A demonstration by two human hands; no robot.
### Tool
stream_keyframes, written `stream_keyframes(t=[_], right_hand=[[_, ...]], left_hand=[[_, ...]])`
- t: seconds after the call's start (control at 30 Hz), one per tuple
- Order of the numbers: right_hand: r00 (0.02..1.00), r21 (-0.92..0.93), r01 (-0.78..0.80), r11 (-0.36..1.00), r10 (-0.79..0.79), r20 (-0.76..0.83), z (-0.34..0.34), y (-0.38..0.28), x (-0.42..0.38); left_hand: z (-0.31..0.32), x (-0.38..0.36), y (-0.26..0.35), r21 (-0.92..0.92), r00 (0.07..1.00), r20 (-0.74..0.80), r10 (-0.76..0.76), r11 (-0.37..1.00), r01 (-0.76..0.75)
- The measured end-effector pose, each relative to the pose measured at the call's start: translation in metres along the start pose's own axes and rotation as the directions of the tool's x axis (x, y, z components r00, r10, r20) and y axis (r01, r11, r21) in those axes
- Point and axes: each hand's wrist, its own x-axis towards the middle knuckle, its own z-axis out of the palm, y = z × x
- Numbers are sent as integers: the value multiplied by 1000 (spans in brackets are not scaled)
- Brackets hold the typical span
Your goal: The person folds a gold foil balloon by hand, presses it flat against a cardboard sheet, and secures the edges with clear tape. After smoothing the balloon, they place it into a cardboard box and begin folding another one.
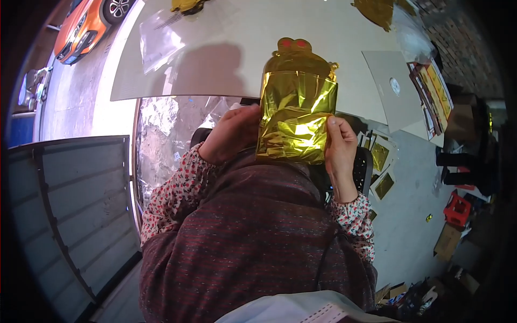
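Observation:
A shiny gold foil piece (pixel 298 116), creased and shaped like a packet, stands up in front of my body at the table's near edge. Out of its top sticks a flat gold shape (pixel 294 47) with two rounded lobes marked in red. My right hand (pixel 342 141) pinches the foil's right edge, thumb in front. At the left edge, my left hand (pixel 232 132) is closed against the foil, its fingertips partly hidden behind it.
A clear plastic sheet (pixel 160 44) lies on the pale table (pixel 237 75). More gold pieces (pixel 375 13) sit along its far side. Gold-and-white sheets (pixel 381 167) are on the floor at right, near a red crate (pixel 458 209). A metal panel (pixel 81 210) stands at left.

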Motion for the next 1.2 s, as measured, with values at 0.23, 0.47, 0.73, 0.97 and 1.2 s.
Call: stream_keyframes(t=[0.23, 0.47, 0.73, 0.97, 1.2], right_hand=[[1000, -33, -21, 999, 21, 13, 0, 4, 0], [998, -59, 23, 998, -27, -59, 7, 0, -1], [996, -97, 82, 992, -85, -27, 7, 0, -2], [998, -93, 57, 994, -59, -19, 3, 4, -8], [997, -86, 76, 993, -75, 9, -1, 7, -6]], left_hand=[[6, -5, -6, 225, 991, -59, 117, 969, -101], [15, -7, 3, -27, 992, -119, 36, 999, -39], [2, -7, -6, 472, 952, -176, 250, 870, -141], [9, 3, -4, 516, 959, -167, 228, 849, -112], [12, -1, -4, 429, 960, -202, 196, 899, -93]])
